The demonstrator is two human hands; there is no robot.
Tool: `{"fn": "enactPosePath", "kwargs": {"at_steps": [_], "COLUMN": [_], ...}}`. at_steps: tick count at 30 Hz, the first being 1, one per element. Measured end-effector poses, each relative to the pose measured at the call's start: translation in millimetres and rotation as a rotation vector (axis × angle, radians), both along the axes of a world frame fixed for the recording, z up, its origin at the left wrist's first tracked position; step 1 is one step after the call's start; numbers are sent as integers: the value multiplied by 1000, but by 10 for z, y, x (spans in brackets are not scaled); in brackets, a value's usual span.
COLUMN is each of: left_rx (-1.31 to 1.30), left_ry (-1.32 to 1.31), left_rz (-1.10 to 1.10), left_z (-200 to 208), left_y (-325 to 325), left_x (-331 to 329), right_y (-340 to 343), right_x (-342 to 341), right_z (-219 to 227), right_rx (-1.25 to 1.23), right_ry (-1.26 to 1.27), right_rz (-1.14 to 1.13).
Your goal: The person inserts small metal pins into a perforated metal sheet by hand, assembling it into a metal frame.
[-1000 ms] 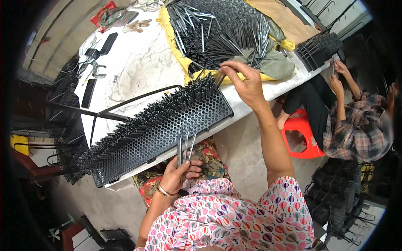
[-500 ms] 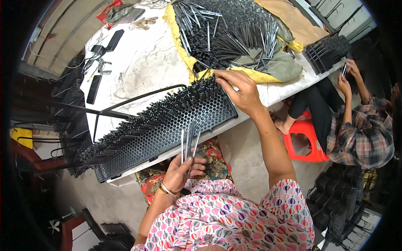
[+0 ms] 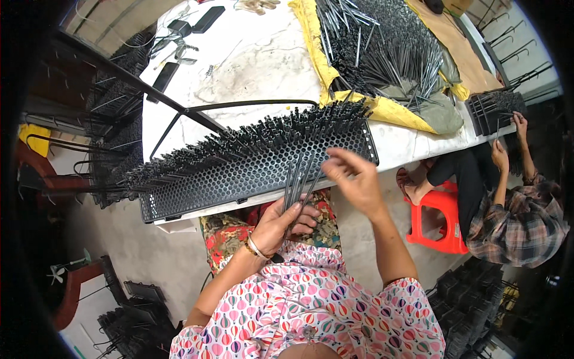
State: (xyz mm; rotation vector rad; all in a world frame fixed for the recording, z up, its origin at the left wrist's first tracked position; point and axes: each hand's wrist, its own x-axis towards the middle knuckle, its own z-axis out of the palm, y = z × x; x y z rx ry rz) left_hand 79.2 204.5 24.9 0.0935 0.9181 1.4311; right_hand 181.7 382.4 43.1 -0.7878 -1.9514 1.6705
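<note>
Since earlier, right hand (image 3: 357, 184) moving from right end of black perforated tray (image 3: 239, 179) to right of frame centre, near slim rods (image 3: 291, 190); cannot tell its grip. Left hand (image 3: 278, 226), below centre, pinching rods.

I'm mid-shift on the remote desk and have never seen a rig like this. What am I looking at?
There's no machine here: the two bare hands belong to the person wearing the camera, a wide fisheye on the head, looking down. Straight edges bend near the rim, and picture left is the person's left.

The left hand holds several thin rods. The right hand is close beside them; I can't tell whether it grips one.

On the white-covered table lie a black perforated tray, with rods standing along its far side, and a heap of loose rods on yellow-edged sacking.
</note>
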Motion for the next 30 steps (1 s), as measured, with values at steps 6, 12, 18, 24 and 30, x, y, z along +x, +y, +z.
{"fn": "enactPosePath", "kwargs": {"at_steps": [6, 12, 18, 24, 30], "left_rx": [-4, -40, -33, -75, 25], "left_ry": [-34, -29, -24, -65, -81], "left_rz": [6, -14, -5, 15, -17], "left_z": [-69, -73, -87, -95, -63], "left_y": [-19, -29, -16, -37, -37], "left_x": [-20, -31, -59, -100, -117], "right_y": [-109, 555, 918, 812, 838], "right_x": [-4, 133, 53, -9, -13], "right_z": [-37, 393, 248, 346, 241], "right_rx": [-168, 454, 766, 934, 900], "right_ry": [116, 151, 124, 88, 93], "right_rz": [-21, -534, -472, -462, -481]}}
